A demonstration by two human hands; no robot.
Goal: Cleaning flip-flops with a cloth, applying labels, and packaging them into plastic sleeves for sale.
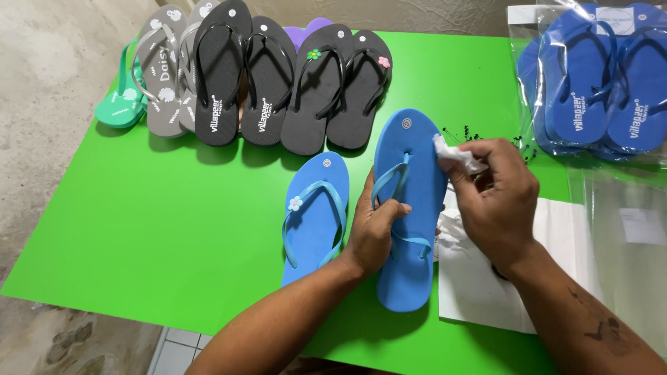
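On green table (174, 229) | blue flip-flop (410, 208), lighter straps | left hand (372, 232) steadies

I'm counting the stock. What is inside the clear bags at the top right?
The clear bags hold dark blue flip-flops, overlapping soles up, straps showing. How many pairs there are cannot be told, since they cover one another and run out of frame.

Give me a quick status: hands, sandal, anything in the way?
Left hand grips blue sandal by its strap. Right hand presses white wipe to its edge. Smaller sandal alongside, apart.
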